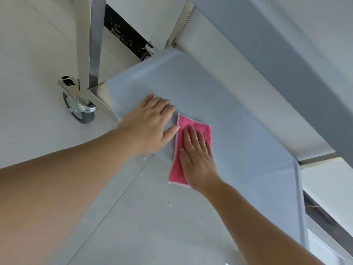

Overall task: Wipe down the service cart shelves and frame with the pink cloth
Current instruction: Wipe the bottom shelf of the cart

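The pink cloth (198, 129) lies flat on the grey lower shelf (238, 131) of the service cart. My right hand (196, 159) presses on the cloth with straight fingers, covering its middle. My left hand (149, 123) rests flat on the shelf just left of the cloth, its thumb touching the cloth's edge. A shiny metal upright of the frame (91, 41) rises at the shelf's left corner.
A locking caster wheel (80, 108) sits under the left frame post and a second caster (148, 52) shows farther back. An upper grey shelf (286, 44) overhangs at the top right. Pale floor tiles (143, 217) with a few water drops lie below.
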Motion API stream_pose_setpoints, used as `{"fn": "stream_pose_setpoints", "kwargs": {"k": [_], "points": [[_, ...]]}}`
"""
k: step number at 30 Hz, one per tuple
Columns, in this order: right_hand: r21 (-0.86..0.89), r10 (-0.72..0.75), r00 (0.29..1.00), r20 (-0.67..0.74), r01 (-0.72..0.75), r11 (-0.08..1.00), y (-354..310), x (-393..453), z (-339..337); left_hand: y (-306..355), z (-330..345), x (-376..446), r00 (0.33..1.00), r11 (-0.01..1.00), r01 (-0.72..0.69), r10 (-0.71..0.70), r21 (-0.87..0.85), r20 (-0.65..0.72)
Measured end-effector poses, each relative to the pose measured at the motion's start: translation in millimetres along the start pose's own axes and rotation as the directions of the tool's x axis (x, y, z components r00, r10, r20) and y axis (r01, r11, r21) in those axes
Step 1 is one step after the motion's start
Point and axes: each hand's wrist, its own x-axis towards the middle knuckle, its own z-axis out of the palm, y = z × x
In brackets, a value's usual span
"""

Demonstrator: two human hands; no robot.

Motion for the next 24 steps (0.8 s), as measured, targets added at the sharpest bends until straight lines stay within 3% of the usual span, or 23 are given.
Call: {"fn": "stream_pose_setpoints", "kwargs": {"k": [5, 16, 21, 24], "points": [[-0.042, 0.017, 0.998, 0.069, -0.014, 0.999, 0.7, -1.8, -8.1, -16.5, -15.4, -9.5, 0.996, 0.993, -0.094, 0.093, -0.076, -0.011], [-0.087, 0.032, 0.994, 0.103, -0.023, 0.996, -0.4, 4.9, -16.2, -67.9, -34.0, -37.8, 0.998, 0.998, -0.016, 0.013, -0.055, -0.055], [-0.117, 0.003, 0.998, 0.069, 0.005, 0.993, 31.2, 26.8, -23.6, -70.8, -22.9, -30.1, 0.993, 0.995, -0.099, 0.098, -0.022, -0.071], [-0.266, 0.033, 0.997, 0.065, -0.015, 0.964, 70.7, 60.0, -30.5, -75.1, -15.0, -31.4, 0.991, 0.994, -0.107, 0.106, -0.015, -0.088]]}}
